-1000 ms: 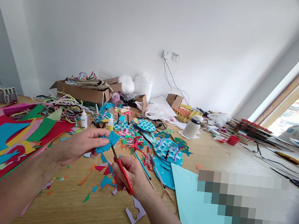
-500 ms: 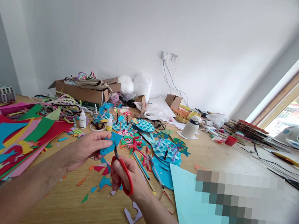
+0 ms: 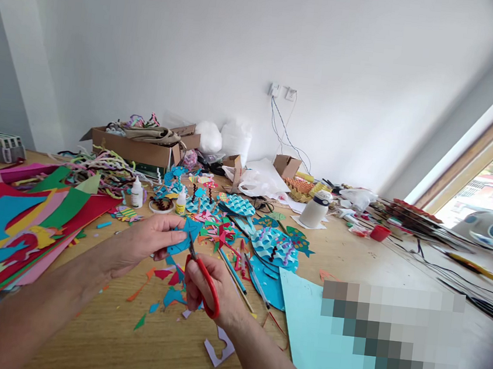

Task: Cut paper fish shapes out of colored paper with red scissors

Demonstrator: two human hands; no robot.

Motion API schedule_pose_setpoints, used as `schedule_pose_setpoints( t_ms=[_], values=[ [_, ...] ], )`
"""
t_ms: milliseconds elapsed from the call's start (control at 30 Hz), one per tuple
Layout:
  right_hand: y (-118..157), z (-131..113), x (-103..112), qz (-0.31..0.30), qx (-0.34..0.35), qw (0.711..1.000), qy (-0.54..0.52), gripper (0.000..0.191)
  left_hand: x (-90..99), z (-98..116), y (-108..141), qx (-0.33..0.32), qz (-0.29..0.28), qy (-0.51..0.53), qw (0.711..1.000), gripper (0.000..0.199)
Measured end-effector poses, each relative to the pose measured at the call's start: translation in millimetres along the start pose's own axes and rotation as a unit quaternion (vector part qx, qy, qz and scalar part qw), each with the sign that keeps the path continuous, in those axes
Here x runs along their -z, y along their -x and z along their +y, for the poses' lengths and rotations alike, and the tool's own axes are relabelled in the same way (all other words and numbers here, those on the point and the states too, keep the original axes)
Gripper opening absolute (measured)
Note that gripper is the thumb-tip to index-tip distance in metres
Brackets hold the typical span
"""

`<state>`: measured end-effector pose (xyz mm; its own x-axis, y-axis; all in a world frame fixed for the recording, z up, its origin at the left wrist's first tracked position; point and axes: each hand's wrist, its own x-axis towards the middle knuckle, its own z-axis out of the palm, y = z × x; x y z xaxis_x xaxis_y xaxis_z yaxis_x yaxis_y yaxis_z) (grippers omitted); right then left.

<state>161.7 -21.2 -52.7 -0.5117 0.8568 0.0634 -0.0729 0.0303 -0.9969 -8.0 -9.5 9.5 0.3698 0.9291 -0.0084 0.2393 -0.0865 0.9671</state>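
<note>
In the head view, the left hand (image 3: pixel 147 241) pinched blue paper (image 3: pixel 192 227) left of the red scissors (image 3: pixel 208 281), probably to steady it. The paper jutted past the thumb, its edge at the blades. The right hand (image 3: pixel 224 299) gripped the scissors' handles, presumably for control; blue scraps (image 3: pixel 173 297) lay left of the scissors.

You find no word, number or brand you can read here. The label (image 3: pixel 138 201) on the white bottle (image 3: pixel 136 187) shows faint marks, too small for you to make out as letters. The yellow label (image 3: pixel 180 207) on the second bottle (image 3: pixel 181 196) (the one to its right, pale at the top) is just as illegible to you.
</note>
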Motion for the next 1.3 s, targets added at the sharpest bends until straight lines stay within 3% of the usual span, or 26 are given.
schedule_pose_setpoints(
  t_ms=[333,733,1067,1300],
  values=[
    [2,-7,-2,0.031,-0.016,0.999,0.016,0.06,-4.3,-4,-1,0.001,0.005,0.056,0.998,0.026],
    [0,0,2,0.018,0.014,1.0,-0.007,0.056,-11.0,-1,-2,0.013,0.009,0.143,0.99,0.028],
    [-1,0,6,-0.004,-0.007,1.0,0.018,0.056,10.0,-8,-5,-0.037,0.021,0.025,0.999,0.027],
    [2,-3,4,-0.016,0.015,1.0,-0.015,0.053,2.8,-5,-4,-0.001,0.013,0.072,0.997,0.022]
  ],
)
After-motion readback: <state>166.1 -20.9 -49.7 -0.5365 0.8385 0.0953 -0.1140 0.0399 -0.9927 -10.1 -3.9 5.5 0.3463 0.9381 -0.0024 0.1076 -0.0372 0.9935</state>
